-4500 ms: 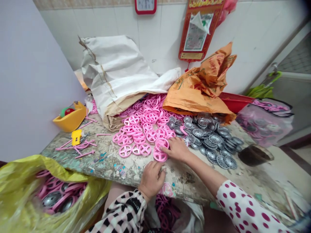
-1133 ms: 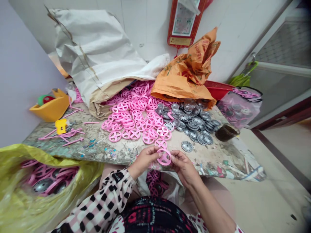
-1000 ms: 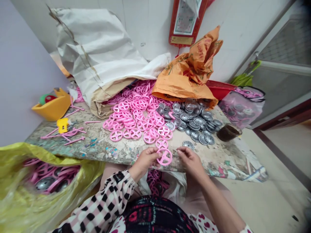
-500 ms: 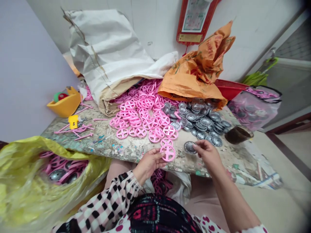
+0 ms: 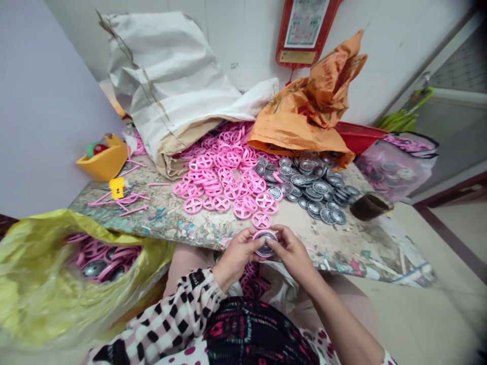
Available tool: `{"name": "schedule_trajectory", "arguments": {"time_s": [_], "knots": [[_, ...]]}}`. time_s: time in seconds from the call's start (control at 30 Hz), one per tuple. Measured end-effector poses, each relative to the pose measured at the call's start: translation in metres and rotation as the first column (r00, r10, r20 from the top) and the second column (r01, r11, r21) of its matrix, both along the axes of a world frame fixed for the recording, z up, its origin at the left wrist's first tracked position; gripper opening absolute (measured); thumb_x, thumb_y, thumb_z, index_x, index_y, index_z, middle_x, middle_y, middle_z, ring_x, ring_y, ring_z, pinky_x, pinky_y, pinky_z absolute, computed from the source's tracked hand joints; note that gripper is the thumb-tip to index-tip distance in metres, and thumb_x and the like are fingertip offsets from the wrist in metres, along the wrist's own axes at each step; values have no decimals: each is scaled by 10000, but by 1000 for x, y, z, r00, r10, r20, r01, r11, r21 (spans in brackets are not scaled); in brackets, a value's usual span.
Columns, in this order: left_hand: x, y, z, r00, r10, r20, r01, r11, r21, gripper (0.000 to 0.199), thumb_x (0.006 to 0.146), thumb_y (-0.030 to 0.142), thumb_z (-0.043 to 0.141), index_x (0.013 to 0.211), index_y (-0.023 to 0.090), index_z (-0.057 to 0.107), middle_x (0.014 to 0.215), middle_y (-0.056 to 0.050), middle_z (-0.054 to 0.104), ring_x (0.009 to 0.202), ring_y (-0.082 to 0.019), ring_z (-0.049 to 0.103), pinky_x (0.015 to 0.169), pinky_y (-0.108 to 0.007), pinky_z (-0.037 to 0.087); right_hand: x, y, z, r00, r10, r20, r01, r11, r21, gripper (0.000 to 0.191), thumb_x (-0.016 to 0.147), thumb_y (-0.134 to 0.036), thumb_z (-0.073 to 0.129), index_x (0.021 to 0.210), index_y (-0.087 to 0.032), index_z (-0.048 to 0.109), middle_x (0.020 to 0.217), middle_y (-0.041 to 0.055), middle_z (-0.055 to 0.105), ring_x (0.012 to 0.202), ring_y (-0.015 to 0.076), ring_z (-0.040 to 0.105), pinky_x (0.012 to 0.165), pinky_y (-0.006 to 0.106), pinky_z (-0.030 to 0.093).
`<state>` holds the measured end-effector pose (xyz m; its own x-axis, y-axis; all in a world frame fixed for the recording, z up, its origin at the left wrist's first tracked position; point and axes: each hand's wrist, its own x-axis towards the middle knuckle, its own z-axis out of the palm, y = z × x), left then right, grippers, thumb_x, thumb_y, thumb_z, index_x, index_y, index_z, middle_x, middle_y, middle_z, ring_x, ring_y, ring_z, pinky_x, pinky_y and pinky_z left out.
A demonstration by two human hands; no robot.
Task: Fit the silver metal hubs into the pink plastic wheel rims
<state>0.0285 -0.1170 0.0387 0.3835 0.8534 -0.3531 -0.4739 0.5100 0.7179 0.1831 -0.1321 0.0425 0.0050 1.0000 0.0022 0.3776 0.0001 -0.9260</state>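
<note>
Silver wheel cap (image 5: 265,244) inside pink ring (image 5: 254,235), left hand (image 5: 236,256) and right hand (image 5: 292,252) both closed on them.

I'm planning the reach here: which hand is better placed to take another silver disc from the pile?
Probably the right hand: it sits nearer the silver discs, while the left hand is farther off, toward the pink rings. Both hands are on the disc in the pink ring.

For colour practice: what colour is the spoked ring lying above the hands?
Pink: the ring, in the head view.
</note>
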Motion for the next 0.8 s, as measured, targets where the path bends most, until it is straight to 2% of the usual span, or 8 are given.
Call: {"name": "schedule_trajectory", "arguments": {"time_s": [0.07,0.17,0.27,0.43,0.5,0.6,0.67,0.8], "knots": [[1,0,0,1000,-7,-15,7,1000,22,432,583,333,810,871,123,566,791,-25,635,659,-136,605,575,-258,518,-2,-2,-1,999,35,-23,-35,999,-7,284,806,-392,576,1016,-200,579,856,24,616,772,177,560,711,300,452],[3,0,-5,998,-6,-68,9,999,50,377,567,317,784,790,126,549,696,-7,605,559,-124,567,487,-230,471,-11,-8,-8,998,-70,-1,70,997,28,199,804,-365,571,916,-201,584,814,11,609,748,169,544,697,289,429],[4,0,-10,987,22,-162,-10,997,78,315,567,298,736,739,135,527,626,13,564,499,-114,526,429,-215,428,-17,-10,-19,990,-121,-74,121,993,3,215,779,-389,585,871,-195,571,746,-2,578,695,160,516,662,278,419],[3,-1,-19,951,-69,-301,105,989,106,237,647,277,677,780,145,532,627,19,547,525,-105,512,479,-212,422,-3,-14,-32,993,-32,-115,21,995,-101,334,768,-486,597,916,-187,583,699,-10,551,626,148,490,581,260,406],[0,0,-25,914,-45,-404,133,972,194,242,680,253,675,870,142,573,666,11,567,585,-105,531,545,-206,428,8,-22,-34,1000,25,-4,-25,994,-107,339,785,-484,584,951,-190,601,734,3,568,646,157,514,601,273,425],[-3,4,-31,859,66,-507,102,950,296,290,729,240,654,1003,163,596,743,7,580,654,-106,560,604,-200,432,21,-35,-32,945,17,325,-15,1000,-10,364,809,-444,581,1086,-212,622,911,45,596,769,188,565,714,321,453],[-4,8,-29,853,71,-517,76,963,259,246,760,229,616,996,166,593,748,10,563,644,-105,566,587,-202,433,29,-33,-27,881,-49,471,12,997,81,340,847,-438,537,1093,-223,635,974,59,589,817,195,575,759,333,448],[-4,13,-22,875,30,-484,22,995,102,175,780,174,559,953,143,563,714,11,559,577,-94,550,537,-198,432,39,5,-21,879,-171,445,116,982,150,328,864,-462,472,897,-198,664,868,51,614,753,181,571,726,311,438]]}}
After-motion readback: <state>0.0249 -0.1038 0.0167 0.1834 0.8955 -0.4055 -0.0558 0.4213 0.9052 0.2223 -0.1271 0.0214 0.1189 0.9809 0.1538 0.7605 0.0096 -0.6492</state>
